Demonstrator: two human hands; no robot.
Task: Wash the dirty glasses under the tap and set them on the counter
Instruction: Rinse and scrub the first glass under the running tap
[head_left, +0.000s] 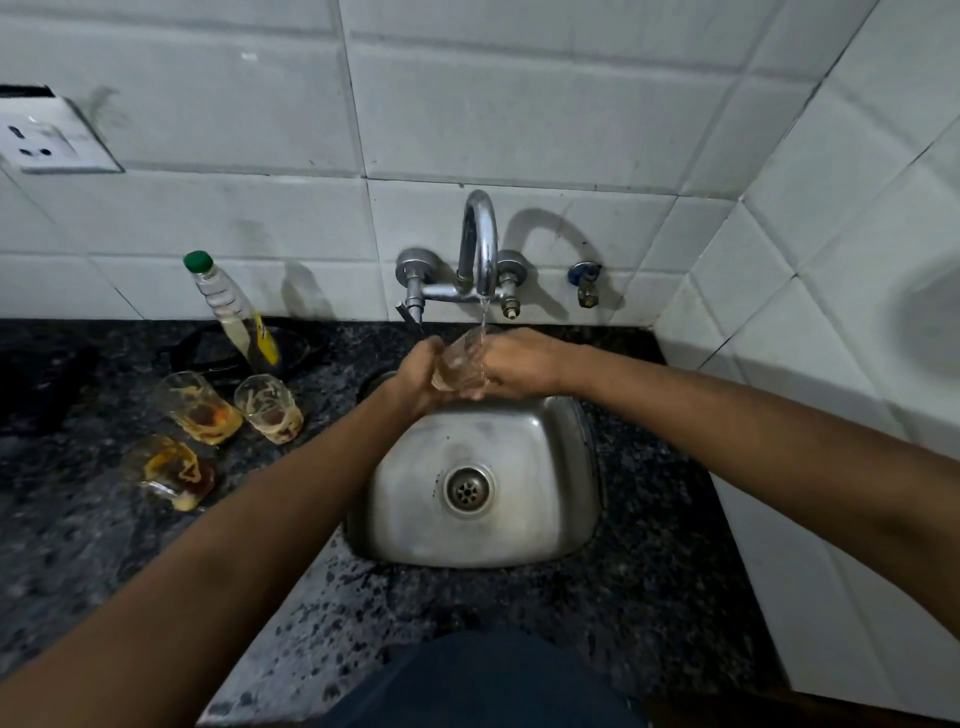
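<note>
Glass (460, 364), clear and faceted, tilts under the thin stream from the curved chrome tap (480, 244), above the far rim of the rounded steel sink (519, 519). The left hand (418, 382) and right hand (511, 366) both curl around it. Three smeared glasses (202, 408) stand on the speckled dark granite counter (649, 545) left of the sink, before a ribbed plastic bottle (228, 306).

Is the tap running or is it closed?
Running: a thin stream falls from the tap into the glass held by both hands.
</note>
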